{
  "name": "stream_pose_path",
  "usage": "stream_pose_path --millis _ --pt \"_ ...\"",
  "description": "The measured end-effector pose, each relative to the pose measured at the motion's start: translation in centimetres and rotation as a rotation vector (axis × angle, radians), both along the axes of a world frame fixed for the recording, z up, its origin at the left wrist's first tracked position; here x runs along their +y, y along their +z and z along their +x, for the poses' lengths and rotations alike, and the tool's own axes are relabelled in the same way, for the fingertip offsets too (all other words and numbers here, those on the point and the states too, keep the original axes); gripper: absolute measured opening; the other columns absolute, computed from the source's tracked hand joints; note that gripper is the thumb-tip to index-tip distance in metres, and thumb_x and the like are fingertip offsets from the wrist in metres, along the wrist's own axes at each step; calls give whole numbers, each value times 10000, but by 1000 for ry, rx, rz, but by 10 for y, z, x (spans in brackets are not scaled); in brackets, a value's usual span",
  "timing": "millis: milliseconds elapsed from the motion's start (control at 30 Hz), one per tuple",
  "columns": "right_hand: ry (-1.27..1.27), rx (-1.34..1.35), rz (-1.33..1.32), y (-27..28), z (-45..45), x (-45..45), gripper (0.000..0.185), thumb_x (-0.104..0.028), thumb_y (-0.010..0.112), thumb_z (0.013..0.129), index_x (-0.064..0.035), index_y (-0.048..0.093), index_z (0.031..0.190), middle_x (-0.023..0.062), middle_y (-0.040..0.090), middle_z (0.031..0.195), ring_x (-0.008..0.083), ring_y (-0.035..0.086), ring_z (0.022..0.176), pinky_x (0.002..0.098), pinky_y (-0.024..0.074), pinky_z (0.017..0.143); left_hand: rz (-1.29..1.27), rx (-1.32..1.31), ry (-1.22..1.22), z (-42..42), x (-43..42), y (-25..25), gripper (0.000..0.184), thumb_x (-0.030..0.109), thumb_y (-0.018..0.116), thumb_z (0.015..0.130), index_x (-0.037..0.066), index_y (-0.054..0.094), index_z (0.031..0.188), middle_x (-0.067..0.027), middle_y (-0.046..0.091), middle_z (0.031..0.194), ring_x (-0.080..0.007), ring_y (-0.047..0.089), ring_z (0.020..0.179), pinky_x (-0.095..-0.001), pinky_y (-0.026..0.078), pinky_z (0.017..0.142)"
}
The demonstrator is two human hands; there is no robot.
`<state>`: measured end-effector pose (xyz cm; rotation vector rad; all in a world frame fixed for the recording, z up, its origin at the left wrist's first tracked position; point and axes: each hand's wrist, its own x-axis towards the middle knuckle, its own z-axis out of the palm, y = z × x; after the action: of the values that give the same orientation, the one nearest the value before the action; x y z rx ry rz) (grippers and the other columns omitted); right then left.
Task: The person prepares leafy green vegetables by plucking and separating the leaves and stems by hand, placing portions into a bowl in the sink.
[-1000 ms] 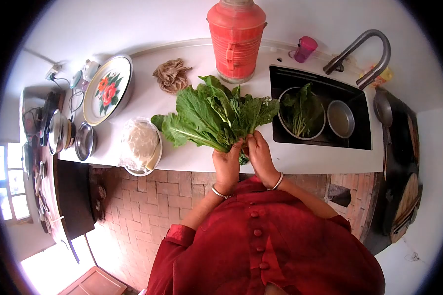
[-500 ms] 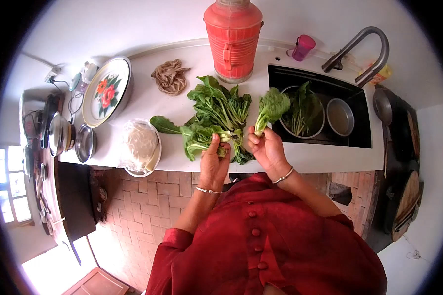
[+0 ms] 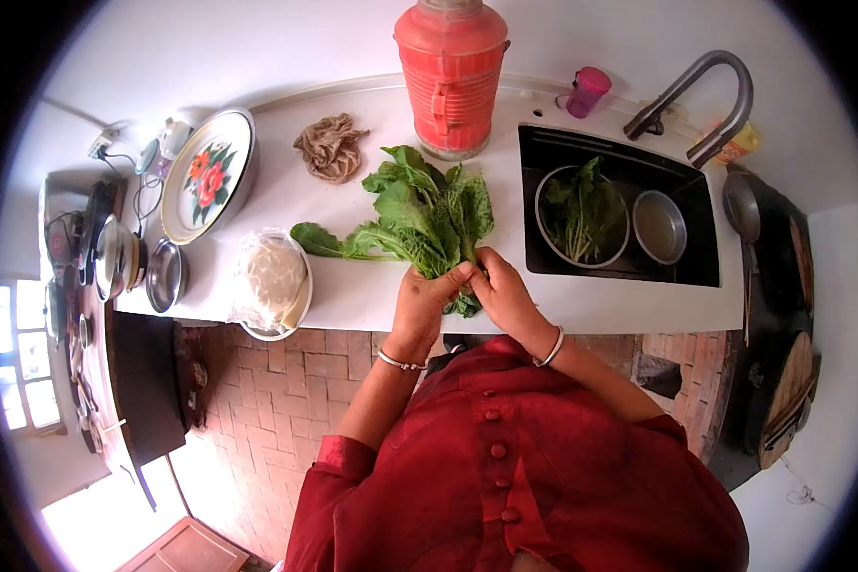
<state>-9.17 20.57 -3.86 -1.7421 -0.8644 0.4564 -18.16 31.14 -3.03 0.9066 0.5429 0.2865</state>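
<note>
White desk (image 3: 353, 297) — front edge beneath the wrists, strip of surface showing rightward to sink (image 3: 548, 151). Leafy greens (image 3: 434, 219) — just beyond left hand (image 3: 421, 303) and right hand (image 3: 508, 294), stems pinched between closed fingers.

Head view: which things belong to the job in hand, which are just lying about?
Likely in the job: left hand, right hand, held leafy greens, perhaps the larger basin.
Apparently lying about: brown cloth, red canister, pink cup, flowered tray.

I see the bare left hand (image 3: 419, 305) and bare right hand (image 3: 507, 300) gripping leafy green vegetables (image 3: 429, 214); beyond the grip, a ribbed red canister (image 3: 453, 86); right of the grip, a black rectangular sink (image 3: 701, 253)!
</note>
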Motion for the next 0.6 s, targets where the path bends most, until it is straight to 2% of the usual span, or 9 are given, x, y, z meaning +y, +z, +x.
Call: stream_pose_path --millis 133,200,267,433,533,567,600 --pt "9 -56 -14 4 1 -1 190 -142 503 890 20 487 987 160 571 776 264 585 687 333 456 628 51 21 107 2 -11 -2 208 43 632 803 7 575 1000 -29 622 905 -109 574 779 -245 460 689" --pt "71 59 -118 10 2 -2 182 -153 462 915 12 482 989 136 561 704 255 558 611 346 433 567 113 -19 206 2 -17 -7 170 11 611 805 -1 599 975 -28 630 915 -103 581 790 -244 473 702" --pt "58 39 -105 -12 1 -4 179 -159 436 928 7 472 986 123 553 675 240 540 581 341 417 538 161 -22 216 0 -18 -14 158 9 611 806 -3 605 964 -27 632 913 -101 580 785 -241 474 697" --pt "-28 -33 -13 -19 -10 -4 181 -169 377 957 -2 443 980 95 514 639 179 496 543 314 392 491 198 -14 280 -2 -21 -13 146 26 616 816 -2 609 959 -25 629 921 -94 567 821 -243 458 734" --pt "-72 94 -22 -19 -16 -3 175 -178 389 956 -14 447 968 58 490 646 132 453 528 282 381 484 158 -18 354 1 -25 -5 177 27 601 829 13 586 1004 -26 609 974 -99 558 874 -251 453 752" --pt "-93 299 35 -17 -18 -3 185 -194 387 957 -19 450 956 40 474 649 115 430 525 268 370 481 158 -18 354 2 -26 -6 177 27 601 829 13 586 1004 -26 609 974 -99 558 874 -251 453 752" --pt "-113 504 93 -12 -19 -3 197 -210 386 959 -25 453 944 23 458 651 98 406 521 254 359 478 14 -57 377 3 -27 -8 188 33 592 836 28 572 1023 -25 599 990 -109 558 878 -248 452 743"
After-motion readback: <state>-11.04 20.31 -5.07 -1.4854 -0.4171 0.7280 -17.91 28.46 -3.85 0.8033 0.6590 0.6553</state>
